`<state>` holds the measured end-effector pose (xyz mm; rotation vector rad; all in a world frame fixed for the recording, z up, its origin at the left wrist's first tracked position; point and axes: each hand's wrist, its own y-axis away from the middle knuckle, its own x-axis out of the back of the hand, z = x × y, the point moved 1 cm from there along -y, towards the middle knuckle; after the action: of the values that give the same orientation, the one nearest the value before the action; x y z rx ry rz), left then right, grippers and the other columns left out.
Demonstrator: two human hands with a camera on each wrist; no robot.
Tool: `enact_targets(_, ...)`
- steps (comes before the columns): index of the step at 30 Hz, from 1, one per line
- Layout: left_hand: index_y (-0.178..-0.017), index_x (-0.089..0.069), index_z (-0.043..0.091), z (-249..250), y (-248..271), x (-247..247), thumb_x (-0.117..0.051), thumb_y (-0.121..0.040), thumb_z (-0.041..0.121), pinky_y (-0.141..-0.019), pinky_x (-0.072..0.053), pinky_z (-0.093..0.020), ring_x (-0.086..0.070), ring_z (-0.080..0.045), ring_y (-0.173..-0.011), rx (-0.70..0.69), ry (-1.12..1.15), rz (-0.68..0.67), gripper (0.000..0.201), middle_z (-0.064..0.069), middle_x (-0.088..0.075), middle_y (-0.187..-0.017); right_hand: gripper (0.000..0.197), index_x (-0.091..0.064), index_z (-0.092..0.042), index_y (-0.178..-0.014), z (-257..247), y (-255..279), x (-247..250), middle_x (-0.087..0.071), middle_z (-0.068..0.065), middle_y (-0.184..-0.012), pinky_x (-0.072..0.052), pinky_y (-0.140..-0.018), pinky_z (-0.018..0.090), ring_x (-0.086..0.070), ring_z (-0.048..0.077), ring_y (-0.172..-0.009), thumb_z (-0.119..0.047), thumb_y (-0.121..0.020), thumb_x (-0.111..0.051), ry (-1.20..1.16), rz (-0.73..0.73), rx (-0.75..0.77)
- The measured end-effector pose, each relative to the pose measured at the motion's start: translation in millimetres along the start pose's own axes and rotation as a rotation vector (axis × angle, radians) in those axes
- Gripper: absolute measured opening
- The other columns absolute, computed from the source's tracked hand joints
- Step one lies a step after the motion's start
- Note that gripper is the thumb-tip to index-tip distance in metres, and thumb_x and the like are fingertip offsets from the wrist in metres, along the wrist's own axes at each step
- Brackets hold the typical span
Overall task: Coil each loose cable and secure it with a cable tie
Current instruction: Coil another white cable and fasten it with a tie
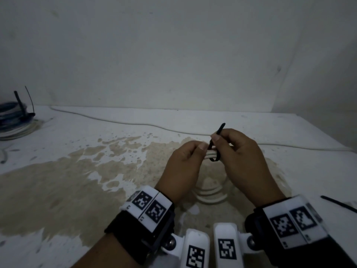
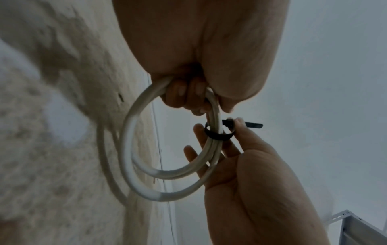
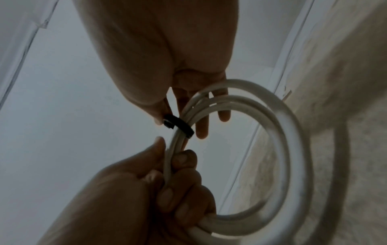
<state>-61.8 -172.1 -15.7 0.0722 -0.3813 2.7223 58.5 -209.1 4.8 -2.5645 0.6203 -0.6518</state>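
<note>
Three turns of white cable (image 2: 134, 144) are gathered into one coil, and I have it lifted just above the middle of the tabletop (image 1: 289, 132), over the brown worn patch. My left hand (image 1: 183, 167) has its fingers curled round the bunched strands at the top of the coil, thumb pressed on them. My right hand (image 1: 241, 159) pinches the black cable tie (image 2: 218, 135) between thumb and forefinger, its other fingers spread loosely behind the coil. From the left wrist view the tie is already looped round the strands, with its free tail sticking out past my thumb, and the loop looks slack, not yet biting into the cable.

So I judge the step in hand to be cinching: the tail seems to be through the head, though I cannot tell for sure that it has caught. The next move calls for a steady pull on the tail while my left hand keeps the strands stacked flat, so that none slips out of the loop.

A long white cable (image 1: 116, 120) lies loose along the far edge of the tabletop, and I take it to be waiting its turn. A pile of coiled cables (image 1: 13, 120) sits at the far left corner, black tie tails standing up from it. A spare black tie (image 1: 338, 204) lies at the right edge.
</note>
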Motion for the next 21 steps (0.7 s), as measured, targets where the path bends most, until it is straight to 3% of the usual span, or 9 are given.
enact_targets(4,-0.090,-0.061,0.019,-2,1,2,-0.050,-0.097,0.023,-0.056,-0.034,-0.021,-0.045,0.005,-0.048,-0.011,-0.091,-0.036,0.014,0.020,-0.053,-0.058,0.016,-0.064,-0.018,-0.080,3,-1,0,-0.065,-0.006,-0.074,-0.053,-0.063,0.028,-0.061,0.007,-0.065,-0.022,-0.093,-0.055,0.037,0.027,-0.004)
enact_targets(7,-0.105,-0.059,0.027,0,1,2,-0.050,-0.096,0.029,-0.054,-0.036,-0.016,-0.047,0.004,-0.050,-0.009,-0.071,-0.027,0.013,0.013,-0.062,-0.076,0.010,-0.069,-0.020,-0.084,2,0,1,-0.067,-0.006,-0.080,-0.056,-0.067,0.036,-0.064,0.010,-0.071,-0.021,-0.090,-0.061,0.009,0.051,-0.007)
enact_targets(9,-0.112,-0.058,0.031,3,3,1,-0.050,-0.095,0.033,-0.051,-0.036,-0.008,-0.053,0.007,-0.058,-0.029,-0.059,-0.037,0.019,0.009,-0.067,-0.090,0.009,-0.071,-0.019,-0.088,0,1,1,-0.068,-0.006,-0.078,-0.057,-0.062,0.032,-0.065,0.009,-0.066,-0.018,-0.089,-0.063,-0.034,0.034,-0.017)
enact_targets(11,-0.110,-0.061,0.030,4,4,0,-0.052,-0.095,0.032,-0.052,-0.038,-0.004,-0.059,0.008,-0.067,-0.058,-0.052,-0.033,0.018,0.006,-0.068,-0.094,0.009,-0.072,-0.018,-0.088,-1,2,1,-0.068,-0.006,-0.073,-0.056,-0.056,0.025,-0.065,0.007,-0.060,-0.015,-0.089,-0.063,-0.067,0.020,-0.026)
enact_targets(13,-0.108,-0.066,0.027,5,4,0,-0.053,-0.094,0.029,-0.062,-0.045,-0.008,-0.065,0.003,-0.080,-0.050,-0.013,-0.010,0.018,0.005,-0.070,-0.097,0.010,-0.071,-0.020,-0.083,-2,1,4,-0.067,-0.008,-0.071,-0.052,-0.055,0.017,-0.064,0.005,-0.061,-0.015,-0.087,-0.064,-0.064,0.015,-0.005)
enact_targets(15,-0.105,-0.070,0.024,4,3,1,-0.056,-0.093,0.026,-0.079,-0.052,-0.019,-0.067,-0.004,-0.091,-0.051,0.009,0.025,0.018,0.005,-0.072,-0.099,0.014,-0.071,-0.024,-0.077,-3,0,6,-0.069,-0.011,-0.071,-0.046,-0.057,0.010,-0.063,0.000,-0.065,-0.015,-0.086,-0.065,-0.070,-0.005,0.017)
enact_targets(18,-0.096,-0.074,0.019,4,3,2,-0.061,-0.090,0.022,-0.084,-0.053,-0.024,-0.069,-0.008,-0.090,-0.060,0.054,0.051,0.015,0.003,-0.075,-0.093,0.018,-0.072,-0.028,-0.076,-3,-2,11,-0.072,-0.011,-0.073,-0.048,-0.065,0.011,-0.065,-0.002,-0.071,-0.014,-0.085,-0.066,-0.099,-0.053,-0.008)
enact_targets(21,-0.093,-0.076,0.010,4,3,2,-0.065,-0.087,0.019,-0.084,-0.054,-0.026,-0.069,-0.012,-0.088,-0.049,0.077,0.064,0.015,-0.001,-0.074,-0.090,0.013,-0.075,-0.021,-0.079,-2,-2,14,-0.073,-0.008,-0.076,-0.053,-0.072,0.018,-0.068,0.003,-0.074,-0.014,-0.085,-0.066,-0.152,-0.112,-0.065)
